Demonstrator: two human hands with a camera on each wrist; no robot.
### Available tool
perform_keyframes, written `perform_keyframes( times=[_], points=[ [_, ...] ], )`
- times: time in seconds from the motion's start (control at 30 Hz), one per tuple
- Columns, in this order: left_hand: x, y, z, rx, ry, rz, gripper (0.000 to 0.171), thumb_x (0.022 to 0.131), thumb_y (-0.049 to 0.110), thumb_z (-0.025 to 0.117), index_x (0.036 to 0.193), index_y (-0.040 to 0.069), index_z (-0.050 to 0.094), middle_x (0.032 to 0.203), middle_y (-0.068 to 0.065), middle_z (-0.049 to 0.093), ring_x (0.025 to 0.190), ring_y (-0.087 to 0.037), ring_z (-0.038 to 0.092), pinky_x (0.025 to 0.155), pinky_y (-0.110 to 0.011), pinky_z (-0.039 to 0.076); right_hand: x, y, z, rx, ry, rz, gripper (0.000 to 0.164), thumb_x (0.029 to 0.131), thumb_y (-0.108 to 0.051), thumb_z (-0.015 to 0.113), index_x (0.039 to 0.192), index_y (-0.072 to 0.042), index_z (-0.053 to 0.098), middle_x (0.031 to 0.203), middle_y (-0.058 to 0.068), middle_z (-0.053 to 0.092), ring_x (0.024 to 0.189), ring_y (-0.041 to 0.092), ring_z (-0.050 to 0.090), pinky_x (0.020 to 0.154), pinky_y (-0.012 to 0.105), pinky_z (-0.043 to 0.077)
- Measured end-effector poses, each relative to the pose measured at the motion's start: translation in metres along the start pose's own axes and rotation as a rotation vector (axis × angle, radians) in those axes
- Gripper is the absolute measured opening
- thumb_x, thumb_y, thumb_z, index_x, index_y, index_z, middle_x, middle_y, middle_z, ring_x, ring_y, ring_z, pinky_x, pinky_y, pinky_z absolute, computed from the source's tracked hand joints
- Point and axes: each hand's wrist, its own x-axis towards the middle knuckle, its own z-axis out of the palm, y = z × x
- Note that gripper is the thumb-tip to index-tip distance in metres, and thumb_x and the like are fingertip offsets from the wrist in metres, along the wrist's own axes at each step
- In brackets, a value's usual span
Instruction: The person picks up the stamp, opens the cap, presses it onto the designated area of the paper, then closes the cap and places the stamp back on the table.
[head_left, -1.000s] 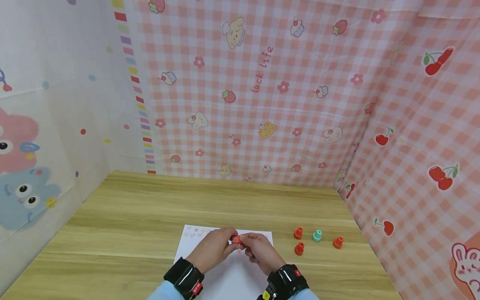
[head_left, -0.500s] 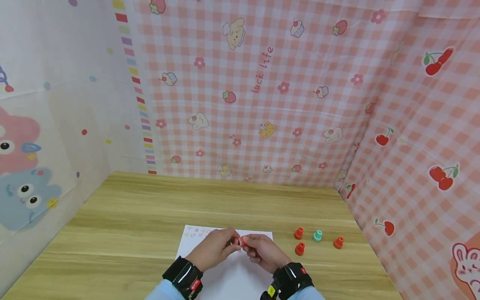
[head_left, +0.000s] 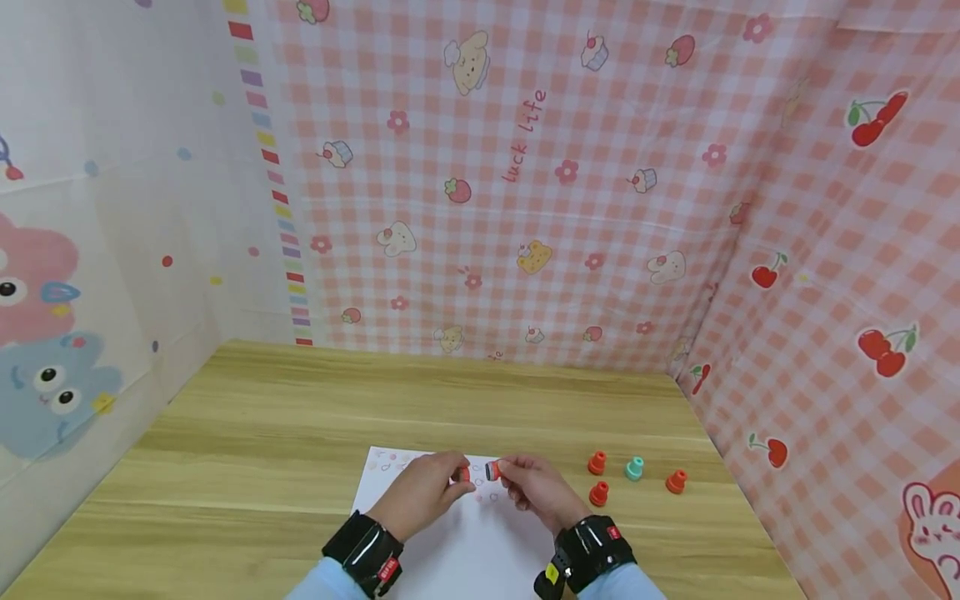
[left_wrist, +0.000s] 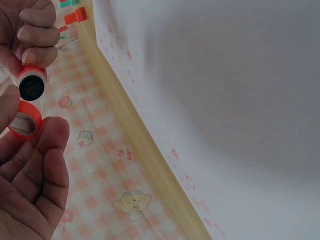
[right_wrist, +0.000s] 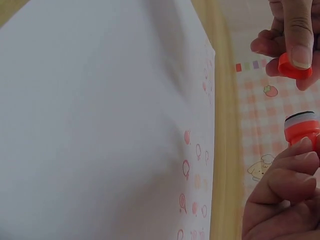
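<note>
My left hand (head_left: 423, 497) pinches a small red stamp cap (left_wrist: 24, 122) between thumb and fingers, its hollow opening showing in the left wrist view. The fingers of my right hand (head_left: 542, 493) grip a red toy stamp (right_wrist: 302, 127) by its body. Its dark round face (left_wrist: 31, 88) is bare and points toward the cap, with a short gap between the two. Both hands hover above a white sheet of paper (head_left: 476, 554). Small red and orange printed marks (right_wrist: 186, 170) run along the paper's far part.
On the wooden table (head_left: 300, 417), to the right of the paper, several stamps stand upright: a teal one (head_left: 634, 469) among red ones (head_left: 677, 482). Patterned cloth (head_left: 495, 208) hangs behind the table and at both sides.
The cap and stamp were together between my hands; now they are apart. My right hand has moved right with the stamp, and the left keeps the cap.
</note>
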Motion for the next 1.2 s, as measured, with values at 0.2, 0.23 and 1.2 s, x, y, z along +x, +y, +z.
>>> perform_keyframes(
  times=[0.2,0.23,1.2],
  points=[
    [-0.002,-0.001,0.0,0.028,0.013,0.007,0.016,0.083,0.031,0.064,0.086,0.016,0.059,0.071,0.014,0.049,0.061,-0.002,0.045,0.058,-0.022,0.039,0.0,-0.005,-0.003,-0.107,0.111,0.007,0.03,0.089,-0.03,0.057,0.102,-0.003,0.059,0.075,0.003,0.051,0.06,0.014,0.043,0.051,0.023,0.034],
    [-0.002,-0.002,0.0,0.033,0.015,0.008,0.016,0.083,0.031,0.064,0.086,0.016,0.06,0.071,0.014,0.048,0.061,-0.002,0.045,0.058,-0.023,0.039,0.0,-0.006,-0.004,-0.126,0.123,-0.004,0.03,0.089,-0.03,0.056,0.102,-0.003,0.059,0.076,0.003,0.051,0.059,0.014,0.043,0.051,0.023,0.034],
    [-0.008,0.001,-0.002,0.097,-0.004,-0.011,0.019,0.082,0.032,0.065,0.092,0.015,0.065,0.073,0.014,0.052,0.065,-0.002,0.047,0.061,-0.026,0.043,-0.009,0.002,-0.031,-0.784,0.341,-0.043,0.008,0.085,-0.021,0.064,0.084,-0.014,0.06,0.073,0.002,0.053,0.066,0.02,0.047,0.055,0.029,0.038]
  ],
)
